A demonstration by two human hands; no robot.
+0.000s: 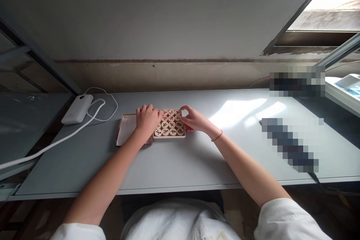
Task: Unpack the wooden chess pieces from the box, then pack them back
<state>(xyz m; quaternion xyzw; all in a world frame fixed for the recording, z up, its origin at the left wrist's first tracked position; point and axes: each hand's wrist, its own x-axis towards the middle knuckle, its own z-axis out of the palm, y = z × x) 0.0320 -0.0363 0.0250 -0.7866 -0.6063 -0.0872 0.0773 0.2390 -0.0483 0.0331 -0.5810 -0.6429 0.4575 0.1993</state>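
A shallow box (169,137) of round Chinese chess pieces (171,124) lies on the grey desk, its pieces in rows with red characters at the back and black ones in front. Against its left side is an open lid or tray (126,131) with a pale inside and reddish rim. My left hand (148,120) bends over the place where box and lid meet, its thumb side by the pieces and its fingertips hidden. At the box's right edge, my right hand (194,119) grips with thumb and index finger near the far corner, the other fingers curled beneath.
To the left a white power bank (78,109) with a white cable (98,110) lies on the desk (180,168). Blurred dark objects (289,144) lie to the right, another (296,84) at the back right. A wall (168,75) stands behind; metal frame posts rise at both sides.
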